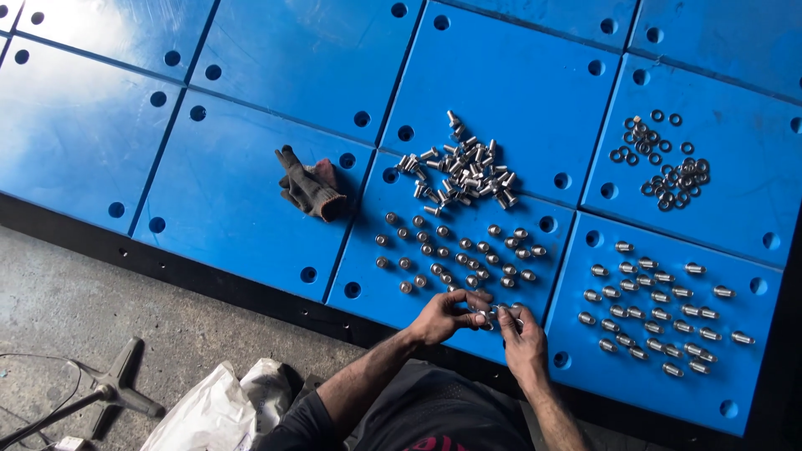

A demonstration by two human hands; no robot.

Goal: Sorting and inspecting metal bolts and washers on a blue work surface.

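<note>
Fingers of the left hand (447,316) curl in around a small silver metal bolt (484,316), thumb and forefinger pinched on it, while the fingers of the right hand (522,338) close on the same bolt from the other side; the two hands meet at the near edge of a blue square plastic panel with round holes at its corners (368,259). Whether the right fingertips grip the bolt itself or a part fitted on it is too small to tell. Just beyond the hands, on the same panel, short silver bolts stand apart in loose rows (455,259), and farther back a heap of loose silver bolts (464,171) lies across the seam between panels. On the panel to the right, another set of silver bolts lying in rows (660,309) is spread out, and beyond it a scatter of small dark metal ring washers (664,163). A crumpled dark work glove (309,188) lies on the panel to the left. Near the person's left elbow, on the grey concrete floor (125,309), sits a white plastic bag (217,413)
</note>
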